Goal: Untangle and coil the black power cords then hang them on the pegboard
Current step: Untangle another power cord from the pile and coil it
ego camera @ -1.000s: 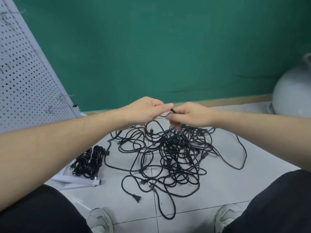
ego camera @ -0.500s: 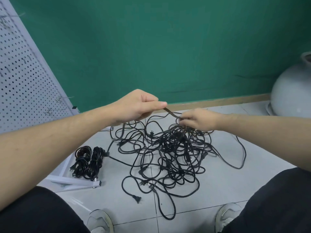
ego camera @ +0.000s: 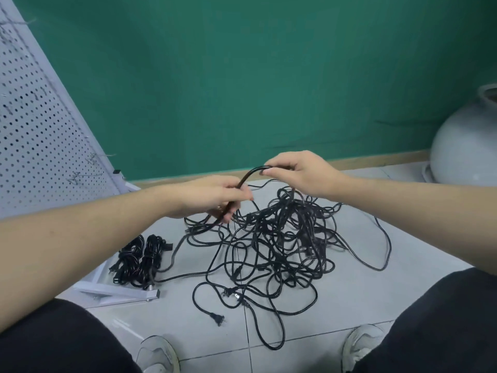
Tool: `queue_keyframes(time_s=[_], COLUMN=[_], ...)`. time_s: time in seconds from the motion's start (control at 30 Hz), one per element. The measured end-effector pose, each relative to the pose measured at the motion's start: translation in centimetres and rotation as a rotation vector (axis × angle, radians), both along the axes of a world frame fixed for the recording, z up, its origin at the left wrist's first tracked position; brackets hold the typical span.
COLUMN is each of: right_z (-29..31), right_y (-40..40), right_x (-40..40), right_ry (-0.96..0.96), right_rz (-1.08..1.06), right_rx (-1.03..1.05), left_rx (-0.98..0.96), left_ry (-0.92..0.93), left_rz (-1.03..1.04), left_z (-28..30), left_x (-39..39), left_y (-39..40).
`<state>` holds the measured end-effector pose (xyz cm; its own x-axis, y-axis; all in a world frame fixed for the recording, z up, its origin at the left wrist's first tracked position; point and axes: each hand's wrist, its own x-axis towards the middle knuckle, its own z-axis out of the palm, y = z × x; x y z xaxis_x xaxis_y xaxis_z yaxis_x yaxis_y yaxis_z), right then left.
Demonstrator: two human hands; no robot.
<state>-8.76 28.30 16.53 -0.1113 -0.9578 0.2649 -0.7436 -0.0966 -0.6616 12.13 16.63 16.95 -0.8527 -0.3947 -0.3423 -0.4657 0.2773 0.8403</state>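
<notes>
Left hand [ego camera: 212,196] has fingers curled round one black cord [ego camera: 248,175], gripping it where it dips toward the floor. Right hand [ego camera: 298,172] pinches the same cord between thumb and fingertips, higher up and a bit further away. Between the two grips the cord arcs up in a short hump (taut-ish, no slack loop visible).

Directly under both hands: the tangled pile of black power cords [ego camera: 282,238], lying on the tile floor [ego camera: 188,319]. The held cord runs down from the left hand into that pile; which strand it becomes, can't tell. One loose loop trails out to the right of the pile, below the right forearm. A two-prong plug [ego camera: 218,318] sits at the near edge of the pile, toward the person, well below the left hand.

Left of the left hand and lower: two coiled cord bundles [ego camera: 139,261], side by side on the floor (touching or nearly so), just beside the white frame foot [ego camera: 118,293] of the pegboard [ego camera: 35,130]. Pegboard leans at the far left, wire hooks [ego camera: 91,160] on it, no cords hanging on the visible part.

Beyond the fingers: green wall [ego camera: 242,76]. Far right, a large pale round vessel [ego camera: 468,146] on the floor. Near edge: dark trousers, two white shoes [ego camera: 157,354].
</notes>
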Motion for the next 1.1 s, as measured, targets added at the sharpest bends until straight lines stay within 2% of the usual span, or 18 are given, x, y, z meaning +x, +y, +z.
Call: queue_keyframes(time_s=[0.1,0.23,0.3,0.4,0.43,0.53,0.7,0.8,0.83,0.93,0.97,1.1], right_z=[-0.5,-1.3,-1.8,-3.4,-3.9,-4.4,-4.0,-4.1,-4.1,-4.8,-5.0,-5.0], right_y=[-0.1,0.2,0.1,0.2,0.4,0.6,-0.1,-0.2,-0.1,0.1,0.1,0.0], right_x=[0.1,0.7,1.0,0.2,-0.3,-1.5,-2.3,-3.1,-3.2,-3.3,-3.3,-3.7], right_ry=[0.084,0.048,0.124,0.331,0.343,0.332,0.564,0.621,0.678,1.002,1.047,1.006], right_rz=[0.068,0.097,0.12,0.144,0.141,0.141,0.128,0.121,0.136,0.187,0.197,0.208], right_rx=[0.023,0.127,0.255,0.515,0.56,0.546,0.519,0.511,0.51,0.562,0.587,0.603], left_rx=[0.048,-0.26,-0.3,-0.243,-0.228,-0.194,-0.107,-0.079,-0.073,-0.064,-0.063,-0.051], left_ry=[0.062,0.017,0.04,0.15,0.185,0.248,0.289,0.321,0.337,0.361,0.363,0.325], left_rz=[0.093,0.13,0.126,0.107,0.098,0.061,0.041,0.06,0.065,0.076,0.08,0.052], left_z=[0.9,1.1,1.1,1.8,2.1,2.7,2.4,2.4,2.5,2.8,2.8,2.6], left_x=[-1.8,-2.7,-2.9,-3.3,-3.3,-3.2,-2.4,-2.2,-2.2,-2.2,-2.0,-1.5], left_y=[1.6,2.1,2.6,3.5,3.7,3.9,3.2,2.8,2.8,2.6,2.6,2.1])
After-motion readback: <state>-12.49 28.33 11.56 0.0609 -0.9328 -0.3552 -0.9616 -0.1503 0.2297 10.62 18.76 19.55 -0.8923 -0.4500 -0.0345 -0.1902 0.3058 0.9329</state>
